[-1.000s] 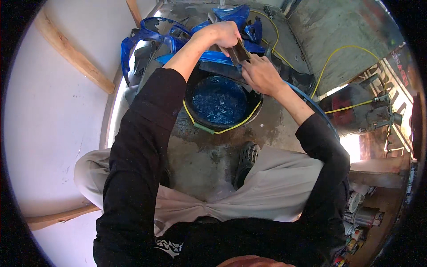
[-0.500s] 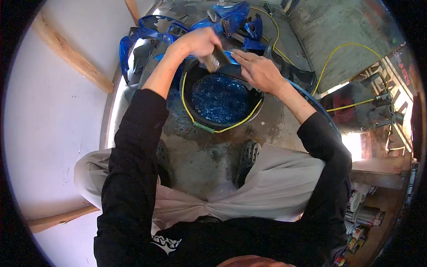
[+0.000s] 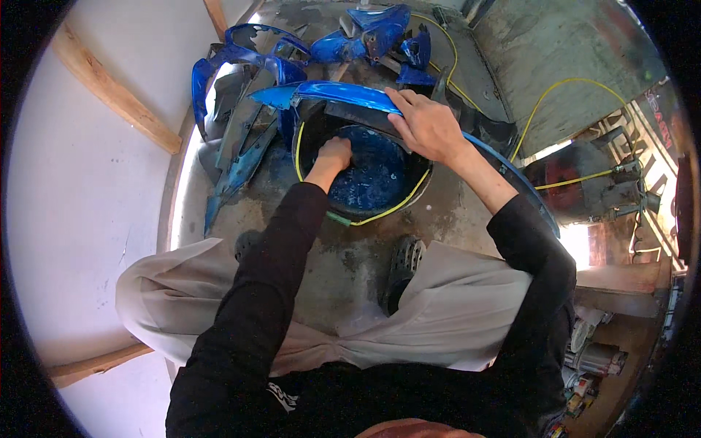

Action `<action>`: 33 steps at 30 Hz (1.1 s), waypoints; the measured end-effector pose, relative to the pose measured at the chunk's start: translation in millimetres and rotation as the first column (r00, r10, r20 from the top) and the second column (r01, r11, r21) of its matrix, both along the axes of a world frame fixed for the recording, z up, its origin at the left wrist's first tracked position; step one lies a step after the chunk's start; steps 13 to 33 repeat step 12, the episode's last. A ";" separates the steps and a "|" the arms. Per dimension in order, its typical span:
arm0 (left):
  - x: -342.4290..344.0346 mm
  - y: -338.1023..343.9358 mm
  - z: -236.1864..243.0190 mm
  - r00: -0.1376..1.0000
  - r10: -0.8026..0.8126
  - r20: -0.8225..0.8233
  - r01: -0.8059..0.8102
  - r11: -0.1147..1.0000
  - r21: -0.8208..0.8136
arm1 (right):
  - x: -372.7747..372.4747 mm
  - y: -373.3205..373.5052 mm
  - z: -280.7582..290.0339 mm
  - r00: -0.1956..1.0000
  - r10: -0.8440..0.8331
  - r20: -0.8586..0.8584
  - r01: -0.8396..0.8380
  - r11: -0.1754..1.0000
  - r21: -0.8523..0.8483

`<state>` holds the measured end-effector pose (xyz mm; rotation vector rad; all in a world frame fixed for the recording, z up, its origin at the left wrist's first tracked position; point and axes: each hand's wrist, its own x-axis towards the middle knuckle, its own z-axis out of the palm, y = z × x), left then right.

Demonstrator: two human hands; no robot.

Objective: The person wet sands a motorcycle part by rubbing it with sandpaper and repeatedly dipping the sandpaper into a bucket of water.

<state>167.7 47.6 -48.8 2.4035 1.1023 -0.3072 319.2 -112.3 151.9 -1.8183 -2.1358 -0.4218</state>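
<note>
A black bucket (image 3: 301, 157) with a yellow handle stands on the floor ahead of me, holding dark blue, speckled water (image 3: 376, 171). My left hand (image 3: 335, 153) reaches down into it on the left side, its fingers curled at the water. Whatever those fingers hold is hidden. Across the bucket's far rim lies a long, curved, glossy blue plastic panel (image 3: 343, 93). My right hand (image 3: 431, 124) grips it, thumb on the near side and fingers over the top. Past that hand the panel's narrow end bends down to the right.
More blue plastic panels (image 3: 369, 36) lie on the floor beyond, with a long narrow one (image 3: 244, 171) left of the bucket. A yellow hose (image 3: 544, 102) loops to a dark tank (image 3: 569, 175) at right. Cans (image 3: 595, 358) sit on a low shelf. A white wall (image 3: 80, 219) bounds the left.
My left hand has gone from rubbing height at the panel, holding a brownish flat piece, down into the bucket. The right hand has stayed on the panel, which now shows more fully.
</note>
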 end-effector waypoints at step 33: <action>-23.7 17.4 -10.8 0.981 0.188 0.050 -0.079 0.623 -0.778 | -4.0 3.8 -4.8 0.995 0.100 -0.024 -0.099 0.994 0.047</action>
